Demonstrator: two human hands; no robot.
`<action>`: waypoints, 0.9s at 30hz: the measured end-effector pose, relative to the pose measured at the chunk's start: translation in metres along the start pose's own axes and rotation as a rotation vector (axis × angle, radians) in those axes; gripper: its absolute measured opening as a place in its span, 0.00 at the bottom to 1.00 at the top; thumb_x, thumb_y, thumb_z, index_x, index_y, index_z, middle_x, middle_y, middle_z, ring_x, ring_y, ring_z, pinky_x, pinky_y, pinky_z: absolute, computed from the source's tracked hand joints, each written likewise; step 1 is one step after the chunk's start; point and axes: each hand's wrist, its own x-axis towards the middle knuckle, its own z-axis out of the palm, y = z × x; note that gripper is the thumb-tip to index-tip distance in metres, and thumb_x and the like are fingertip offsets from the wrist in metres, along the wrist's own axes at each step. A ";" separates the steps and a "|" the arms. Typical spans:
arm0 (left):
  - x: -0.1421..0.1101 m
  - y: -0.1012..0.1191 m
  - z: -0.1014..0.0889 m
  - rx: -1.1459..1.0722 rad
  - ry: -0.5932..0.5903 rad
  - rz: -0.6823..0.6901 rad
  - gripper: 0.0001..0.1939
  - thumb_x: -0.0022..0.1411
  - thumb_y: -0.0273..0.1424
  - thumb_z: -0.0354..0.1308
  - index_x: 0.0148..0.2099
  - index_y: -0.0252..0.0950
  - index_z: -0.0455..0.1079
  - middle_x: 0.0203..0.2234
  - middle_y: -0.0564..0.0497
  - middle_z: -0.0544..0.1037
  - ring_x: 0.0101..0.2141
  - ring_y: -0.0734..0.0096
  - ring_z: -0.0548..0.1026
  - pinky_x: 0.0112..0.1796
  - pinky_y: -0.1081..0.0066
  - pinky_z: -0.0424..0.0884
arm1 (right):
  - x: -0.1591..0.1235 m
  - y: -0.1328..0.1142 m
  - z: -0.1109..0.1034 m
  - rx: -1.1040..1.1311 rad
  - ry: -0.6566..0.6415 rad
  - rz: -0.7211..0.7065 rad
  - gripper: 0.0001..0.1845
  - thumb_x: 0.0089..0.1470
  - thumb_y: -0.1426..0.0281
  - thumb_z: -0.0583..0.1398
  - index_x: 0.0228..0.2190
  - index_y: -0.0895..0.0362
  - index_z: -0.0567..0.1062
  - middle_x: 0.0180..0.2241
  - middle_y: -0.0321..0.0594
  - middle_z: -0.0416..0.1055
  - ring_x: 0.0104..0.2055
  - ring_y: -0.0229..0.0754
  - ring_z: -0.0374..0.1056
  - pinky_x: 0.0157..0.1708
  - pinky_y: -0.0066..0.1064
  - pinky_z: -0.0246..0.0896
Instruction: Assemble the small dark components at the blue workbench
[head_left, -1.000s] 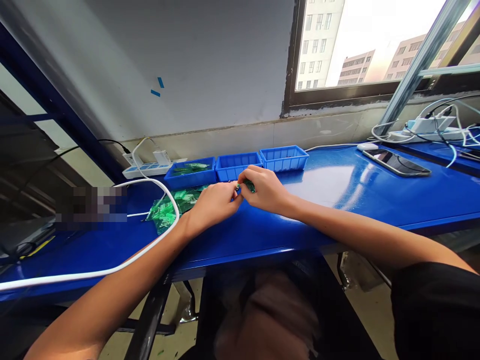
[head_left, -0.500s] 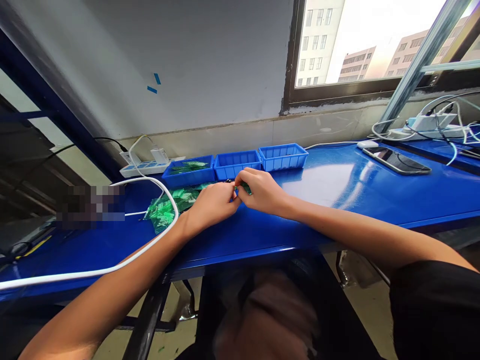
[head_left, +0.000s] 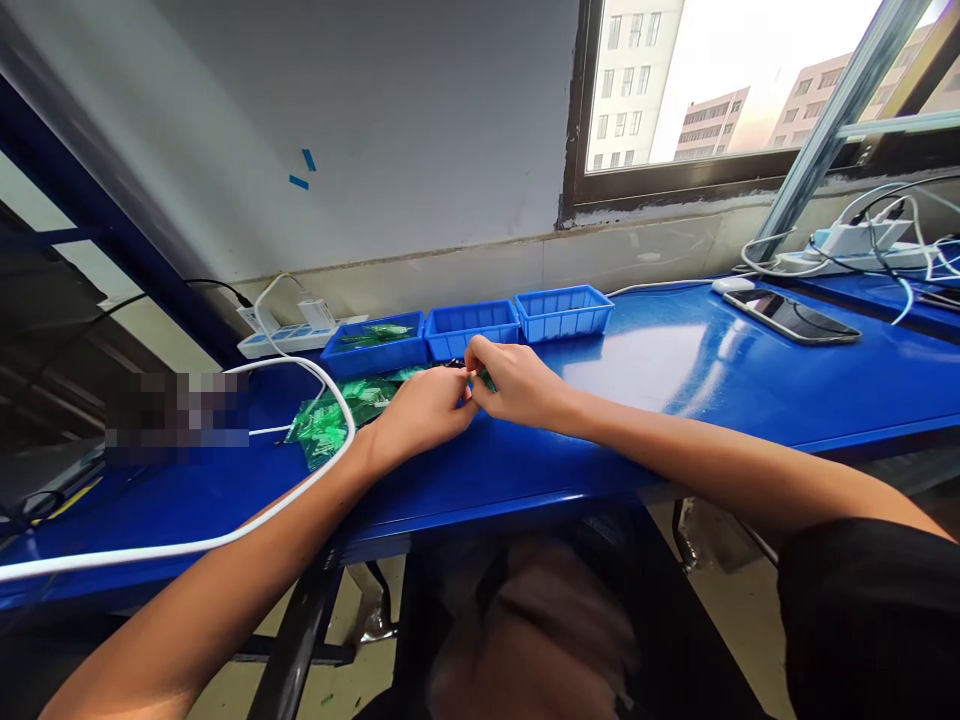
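Observation:
Over the blue table, my left hand (head_left: 429, 405) and my right hand (head_left: 519, 385) meet fingertip to fingertip, both closed in a pinch. A small green piece (head_left: 488, 380) shows among the fingers of my right hand; most of it is hidden. What the left fingertips pinch is covered by the hand itself. Beside and behind my left hand lies a pile of clear bags with green pieces (head_left: 330, 425). Just beyond both hands stands a blue bin (head_left: 471, 332), and some small dark bits show near the left fingers.
Left of that bin is another blue bin (head_left: 405, 352) holding green pieces; a third blue bin (head_left: 564, 316) stands to the right. A thick white cable (head_left: 285, 510) arches over my left forearm. A phone (head_left: 791, 316) lies at right, near power strips and cords.
My hands stay together in nearly the same place, with only slight finger movement. The whole view has shifted a little.

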 end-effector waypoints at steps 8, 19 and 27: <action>0.000 0.005 -0.004 -0.018 0.001 -0.032 0.15 0.58 0.34 0.43 0.38 0.37 0.70 0.32 0.49 0.78 0.32 0.64 0.75 0.27 0.73 0.60 | 0.001 0.002 -0.004 -0.024 0.009 0.070 0.10 0.43 0.78 0.52 0.32 0.59 0.65 0.28 0.38 0.69 0.27 0.36 0.61 0.26 0.27 0.48; -0.002 0.006 -0.005 -0.024 0.031 -0.026 0.17 0.61 0.37 0.42 0.42 0.38 0.69 0.30 0.50 0.78 0.31 0.65 0.75 0.26 0.73 0.59 | 0.002 0.004 -0.009 -0.006 0.055 0.098 0.11 0.43 0.79 0.52 0.31 0.59 0.66 0.27 0.38 0.69 0.27 0.36 0.60 0.26 0.28 0.47; -0.002 0.006 -0.005 -0.037 0.029 -0.024 0.15 0.60 0.36 0.43 0.42 0.38 0.69 0.31 0.50 0.78 0.32 0.65 0.75 0.27 0.73 0.61 | 0.002 0.003 -0.007 -0.024 0.056 0.089 0.09 0.43 0.79 0.52 0.31 0.58 0.66 0.27 0.37 0.68 0.26 0.35 0.59 0.26 0.27 0.46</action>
